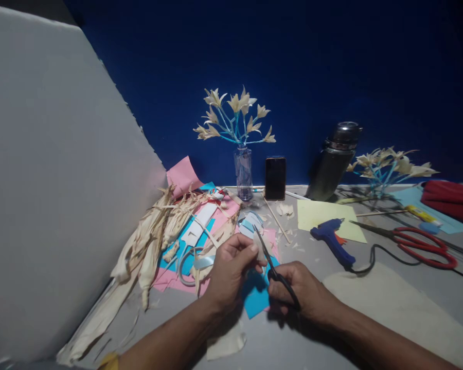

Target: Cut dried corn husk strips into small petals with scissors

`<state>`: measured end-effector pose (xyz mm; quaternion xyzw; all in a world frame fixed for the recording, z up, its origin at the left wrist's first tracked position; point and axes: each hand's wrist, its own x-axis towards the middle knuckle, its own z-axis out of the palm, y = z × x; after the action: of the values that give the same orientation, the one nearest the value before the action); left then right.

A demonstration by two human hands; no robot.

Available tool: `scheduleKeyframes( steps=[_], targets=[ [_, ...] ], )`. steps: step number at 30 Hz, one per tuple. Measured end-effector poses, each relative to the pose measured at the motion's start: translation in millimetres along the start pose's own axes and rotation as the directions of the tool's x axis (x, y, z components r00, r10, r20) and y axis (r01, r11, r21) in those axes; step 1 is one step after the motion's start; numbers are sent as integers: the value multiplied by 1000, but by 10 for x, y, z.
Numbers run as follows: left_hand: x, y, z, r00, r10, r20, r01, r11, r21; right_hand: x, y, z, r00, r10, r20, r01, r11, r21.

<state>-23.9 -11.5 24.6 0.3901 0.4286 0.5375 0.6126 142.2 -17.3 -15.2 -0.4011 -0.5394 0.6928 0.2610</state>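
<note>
Down and left of the bottle (243, 174), a heap of dried husks (150, 241) lies uncut on the surface (459, 288), and straight below the bottle the left hand (227, 272) pinches a small pale scrap (259, 253) in its grip. Just right of that, the right hand (308, 295) has its grip closed on black scissors (272, 267), blades reaching up past the scrap, so the trimming looks under way, not finished. Flowers (235, 115) stand complete in the bottle, while a glue gun (330, 236) lies idle to its lower right.
</note>
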Motion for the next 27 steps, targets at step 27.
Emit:
scheduleKeyframes(
  steps=[27],
  targets=[
    [30, -45, -18, 995, -90, 45, 91, 996, -6, -26, -182, -63, 942, -117, -315, 181, 967, 181]
  ],
)
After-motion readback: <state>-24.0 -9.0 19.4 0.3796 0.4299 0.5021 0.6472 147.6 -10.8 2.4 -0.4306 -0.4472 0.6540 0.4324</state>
